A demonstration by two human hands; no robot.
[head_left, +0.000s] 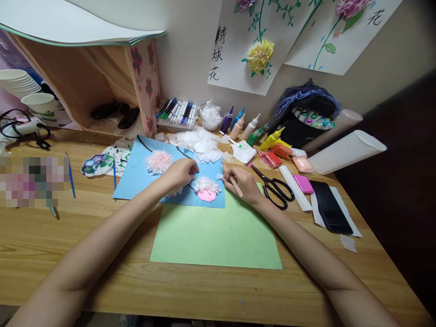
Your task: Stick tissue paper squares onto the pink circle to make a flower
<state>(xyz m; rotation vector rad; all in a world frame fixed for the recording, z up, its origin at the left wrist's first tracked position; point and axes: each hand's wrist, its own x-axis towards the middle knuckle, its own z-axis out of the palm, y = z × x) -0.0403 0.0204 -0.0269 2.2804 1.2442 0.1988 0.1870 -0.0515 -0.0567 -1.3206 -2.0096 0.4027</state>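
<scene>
A blue sheet of paper (132, 184) lies on the desk, bearing a pink fluffy paper flower (159, 162) and dark curved stem lines. Above its middle is my left hand (182, 172), fingers curled together; whatever they may pinch cannot be made out. Just right of it, a white ruffled tissue flower (207, 184) partly covers a pink clay disc (206, 195). My right hand (243, 184) is closed around a wooden craft stick (235, 186), and a small white tissue piece (220, 177) is at its fingertips. Partly under the blue sheet lies a green sheet (218, 236).
Black scissors (274, 186), a white tube (294, 188) and a phone (330, 206) lie to the right. Behind the sheets are tissue squares (200, 141), paint bottles (237, 126) and a marker box (177, 113). A paint palette (97, 164) and brushes sit left.
</scene>
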